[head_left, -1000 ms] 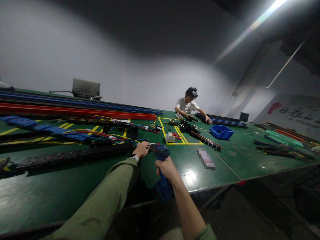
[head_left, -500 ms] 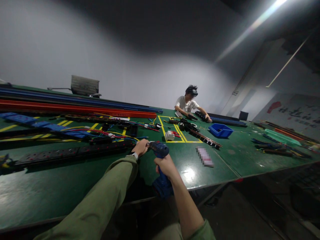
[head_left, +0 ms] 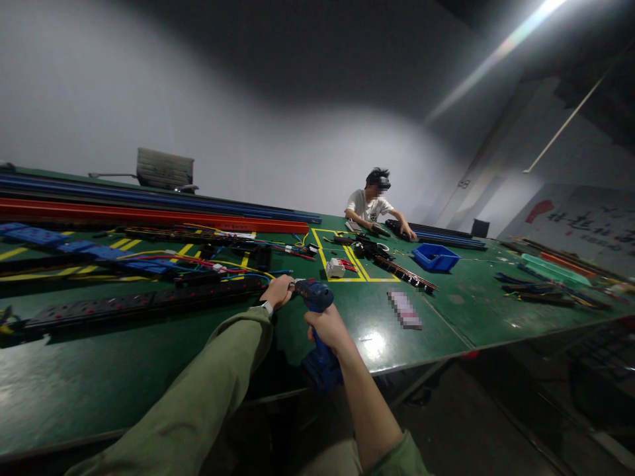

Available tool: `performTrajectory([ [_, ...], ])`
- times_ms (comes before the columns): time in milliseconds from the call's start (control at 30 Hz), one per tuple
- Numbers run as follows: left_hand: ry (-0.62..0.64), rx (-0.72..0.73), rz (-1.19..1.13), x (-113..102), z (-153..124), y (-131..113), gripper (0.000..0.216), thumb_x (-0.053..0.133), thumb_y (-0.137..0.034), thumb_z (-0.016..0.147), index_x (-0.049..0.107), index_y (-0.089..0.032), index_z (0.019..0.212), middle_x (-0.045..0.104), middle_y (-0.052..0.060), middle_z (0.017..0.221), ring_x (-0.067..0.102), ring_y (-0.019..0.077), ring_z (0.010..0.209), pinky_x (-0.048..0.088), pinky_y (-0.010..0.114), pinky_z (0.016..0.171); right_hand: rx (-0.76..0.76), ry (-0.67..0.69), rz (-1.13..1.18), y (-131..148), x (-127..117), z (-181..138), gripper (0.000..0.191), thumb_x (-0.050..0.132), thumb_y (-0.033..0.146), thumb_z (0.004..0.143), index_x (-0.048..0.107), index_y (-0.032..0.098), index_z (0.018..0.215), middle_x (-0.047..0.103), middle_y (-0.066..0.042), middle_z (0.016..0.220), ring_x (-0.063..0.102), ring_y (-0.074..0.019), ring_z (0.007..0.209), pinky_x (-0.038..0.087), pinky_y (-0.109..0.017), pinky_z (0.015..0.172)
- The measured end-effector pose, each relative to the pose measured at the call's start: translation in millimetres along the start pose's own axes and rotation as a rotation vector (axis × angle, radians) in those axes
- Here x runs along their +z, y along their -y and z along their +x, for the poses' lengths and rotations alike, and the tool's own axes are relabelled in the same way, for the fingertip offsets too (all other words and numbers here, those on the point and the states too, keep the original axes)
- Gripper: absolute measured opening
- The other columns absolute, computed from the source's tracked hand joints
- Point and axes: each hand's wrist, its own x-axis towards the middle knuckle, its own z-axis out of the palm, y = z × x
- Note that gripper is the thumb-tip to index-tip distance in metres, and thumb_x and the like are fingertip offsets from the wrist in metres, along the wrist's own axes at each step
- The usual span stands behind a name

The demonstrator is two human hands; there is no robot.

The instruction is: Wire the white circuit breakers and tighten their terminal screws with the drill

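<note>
In my right hand [head_left: 328, 327] is a blue cordless drill [head_left: 320, 295], its body pointing left and its grip hanging over the table's near edge. The fingers are wrapped round the handle. Just left of the chuck, my left hand [head_left: 278, 291] is closed at the right end of a long black power strip [head_left: 143, 305] with red marks along its top. That hand hides the strip's end and the drill's tip, so I cannot see whether they touch. Coloured wires [head_left: 233, 268] lie just behind the left hand.
Beyond are a white block with red parts [head_left: 335, 267], a copper-coloured strip [head_left: 404, 272], a blue bin [head_left: 435, 257] and a pixelated flat object [head_left: 405, 309]. Long orange channels [head_left: 149, 215] lie at the back left. Across the green table [head_left: 347, 350] sits a co-worker [head_left: 367, 205], hands on dark parts.
The view has shifted very slightly. Both my hands and the drill keep the same place relative to the strip; the co-worker's right-side hand has moved a little.
</note>
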Motion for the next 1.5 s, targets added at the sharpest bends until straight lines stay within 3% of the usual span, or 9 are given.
performTrajectory([
  [500, -0.006, -0.01, 0.016, 0.0, 0.3, -1.1, 0.023, 0.046, -0.024, 0.087, 0.064, -0.019, 0.102, 0.065, 0.01, 0.104, 0.059, 0.0238, 0.1, 0.041, 0.035, 0.09, 0.035, -0.01, -0.043, 3.0, 1.4, -1.4, 0.02, 0.05, 0.017, 0.061, 0.051, 0.019, 0.081, 0.043, 0.009, 0.045, 0.049, -0.0119, 0.035, 0.035, -0.021, 0.038],
  [900, -0.015, -0.009, -0.024, -1.5, -2.1, -2.4, 0.022, 0.049, -0.023, 0.086, 0.064, -0.02, 0.103, 0.064, 0.01, 0.107, 0.058, 0.0241, 0.105, 0.04, 0.036, 0.093, -0.023, 0.008, 0.015, -2.6, 0.7, 1.2, 0.026, 0.052, 0.017, 0.062, 0.053, 0.018, 0.087, 0.045, 0.009, 0.049, 0.05, -0.0128, 0.035, 0.036, -0.021, 0.036],
  [1267, -0.011, -0.019, 0.022, -0.7, -1.4, -1.4, 0.022, 0.048, -0.025, 0.088, 0.065, -0.018, 0.1, 0.065, 0.011, 0.105, 0.058, 0.0249, 0.104, 0.04, 0.036, 0.092, 0.06, 0.011, -0.044, 5.2, 0.2, -1.5, 0.014, 0.053, 0.017, 0.063, 0.053, 0.018, 0.078, 0.045, 0.007, 0.043, 0.05, -0.0124, 0.037, 0.037, -0.02, 0.039],
  [1500, -0.014, -0.018, 0.021, 0.4, -1.6, -0.9, 0.022, 0.048, -0.024, 0.087, 0.064, -0.019, 0.101, 0.065, 0.01, 0.107, 0.058, 0.0251, 0.102, 0.041, 0.036, 0.091, 0.014, -0.002, -0.01, 1.3, 0.3, 0.4, 0.019, 0.052, 0.016, 0.062, 0.053, 0.019, 0.081, 0.043, 0.009, 0.043, 0.049, -0.0131, 0.034, 0.035, -0.021, 0.036],
])
